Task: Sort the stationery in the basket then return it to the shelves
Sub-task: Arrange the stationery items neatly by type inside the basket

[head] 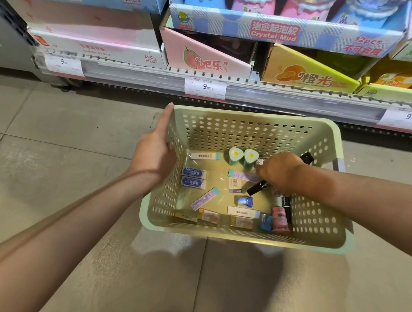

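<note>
Green perforated basket (253, 133) sits between both hands, the left hand (155, 154) gripping its left wall while the right hand (278, 173), inside it among erasers, curls around black markers (259, 187).

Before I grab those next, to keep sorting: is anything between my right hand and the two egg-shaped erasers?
Nothing visible. The egg-shaped erasers stand uncovered just left of the right hand, which already grips black markers.
</note>
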{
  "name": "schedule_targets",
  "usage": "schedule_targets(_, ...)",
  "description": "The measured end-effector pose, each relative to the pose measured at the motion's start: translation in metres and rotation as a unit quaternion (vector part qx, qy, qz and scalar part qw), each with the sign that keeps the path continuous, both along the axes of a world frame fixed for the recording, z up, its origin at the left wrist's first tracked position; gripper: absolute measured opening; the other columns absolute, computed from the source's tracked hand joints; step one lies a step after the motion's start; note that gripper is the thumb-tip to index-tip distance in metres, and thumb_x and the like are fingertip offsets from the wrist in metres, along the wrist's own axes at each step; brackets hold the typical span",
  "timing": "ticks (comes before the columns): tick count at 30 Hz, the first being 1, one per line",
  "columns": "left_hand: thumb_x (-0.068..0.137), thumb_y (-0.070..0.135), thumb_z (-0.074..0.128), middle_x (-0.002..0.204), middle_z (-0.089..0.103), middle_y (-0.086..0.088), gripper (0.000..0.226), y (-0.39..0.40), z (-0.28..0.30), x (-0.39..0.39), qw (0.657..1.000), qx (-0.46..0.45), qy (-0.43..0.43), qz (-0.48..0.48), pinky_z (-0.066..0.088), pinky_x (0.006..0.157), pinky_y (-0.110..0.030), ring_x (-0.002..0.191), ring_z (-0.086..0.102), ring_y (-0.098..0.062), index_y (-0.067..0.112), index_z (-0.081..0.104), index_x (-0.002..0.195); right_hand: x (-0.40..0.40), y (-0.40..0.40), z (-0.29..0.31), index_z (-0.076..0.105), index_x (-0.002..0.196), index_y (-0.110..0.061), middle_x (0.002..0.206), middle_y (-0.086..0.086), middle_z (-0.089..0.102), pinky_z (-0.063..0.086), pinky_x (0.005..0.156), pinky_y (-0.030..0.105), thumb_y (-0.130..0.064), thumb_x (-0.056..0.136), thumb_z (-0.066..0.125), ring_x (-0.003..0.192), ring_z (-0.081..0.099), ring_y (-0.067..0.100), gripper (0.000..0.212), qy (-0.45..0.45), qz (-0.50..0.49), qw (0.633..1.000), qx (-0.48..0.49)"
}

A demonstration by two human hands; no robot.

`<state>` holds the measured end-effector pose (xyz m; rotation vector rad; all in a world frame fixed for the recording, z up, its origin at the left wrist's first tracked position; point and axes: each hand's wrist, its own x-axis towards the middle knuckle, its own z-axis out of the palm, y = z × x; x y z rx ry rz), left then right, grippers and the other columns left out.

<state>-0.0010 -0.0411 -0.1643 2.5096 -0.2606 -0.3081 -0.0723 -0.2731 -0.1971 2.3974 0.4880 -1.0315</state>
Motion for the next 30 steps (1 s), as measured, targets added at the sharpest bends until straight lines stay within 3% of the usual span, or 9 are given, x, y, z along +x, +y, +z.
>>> schedule_targets(4, 0.085, -0.003, 0.042, 0.099, 0.063, -0.017, 0.078, 0.000, 0.001, 0.000, 1.000, 0.000, 0.005, 0.002, 0.038, 0.071, -0.027, 0.076, 0.051, -0.023, 0.035, 0.014, 0.148, -0.001, -0.002, -0.003, 0.049, 0.126, -0.012, 0.122, 0.005, 0.058, 0.051, 0.085, 0.033, -0.014, 0.094, 0.052, 0.112, 0.057, 0.024, 0.033, 0.002, 0.028, 1.000, -0.012)
schedule_targets(8, 0.085, -0.002, 0.042, 0.100, 0.063, -0.016, 0.078, -0.001, 0.001, -0.001, 1.000, 0.002, 0.011, 0.005, 0.037, 0.072, -0.027, 0.078, 0.049, -0.022, 0.036, 0.013, 0.147, -0.002, -0.003, -0.007, 0.048, 0.126, -0.011, 0.115, 0.006, 0.059, 0.051, 0.082, 0.034, -0.012, 0.095, 0.047, 0.106, 0.059, 0.025, 0.031, 0.008, 0.065, 0.998, 0.009)
schedule_targets(15, 0.086, -0.004, 0.041, 0.091, 0.054, -0.004, 0.079, -0.001, 0.002, -0.001, 1.000, -0.003, 0.012, 0.003, 0.036, 0.072, -0.027, 0.078, 0.049, -0.018, 0.035, 0.012, 0.148, -0.004, 0.000, -0.016, 0.053, 0.121, -0.013, 0.107, 0.005, 0.062, 0.042, 0.065, 0.030, -0.018, 0.094, 0.049, 0.097, 0.061, 0.022, 0.027, -0.005, 0.084, 0.995, 0.050)
schedule_targets(20, 0.086, -0.004, 0.041, 0.091, 0.053, -0.001, 0.078, -0.001, 0.004, -0.001, 1.000, -0.005, 0.009, 0.001, 0.037, 0.074, -0.026, 0.079, 0.049, -0.016, 0.034, 0.012, 0.148, -0.005, 0.014, -0.016, 0.053, 0.121, -0.010, 0.107, 0.009, 0.063, 0.042, 0.068, 0.031, -0.022, 0.095, 0.048, 0.099, 0.061, 0.026, 0.029, -0.013, 0.061, 0.993, 0.102)
schedule_targets(24, 0.086, -0.004, 0.041, 0.091, 0.052, 0.001, 0.078, -0.001, 0.004, -0.002, 1.000, -0.008, 0.004, -0.003, 0.037, 0.076, -0.024, 0.081, 0.049, -0.015, 0.032, 0.012, 0.148, -0.004, 0.025, -0.012, 0.050, 0.126, -0.011, 0.115, 0.011, 0.061, 0.051, 0.085, 0.037, -0.032, 0.093, 0.053, 0.105, 0.059, 0.028, 0.039, -0.001, 0.011, 0.991, 0.134)
schedule_targets(30, 0.087, -0.005, 0.042, 0.092, 0.053, 0.001, 0.078, -0.001, 0.002, -0.001, 1.000, -0.009, 0.004, 0.002, 0.038, 0.075, -0.025, 0.081, 0.049, -0.015, 0.034, 0.012, 0.148, -0.003, 0.029, -0.003, 0.037, 0.136, -0.012, 0.118, 0.010, 0.058, 0.047, 0.083, 0.033, -0.033, 0.091, 0.057, 0.108, 0.057, 0.025, 0.053, 0.001, -0.042, 0.981, 0.187)
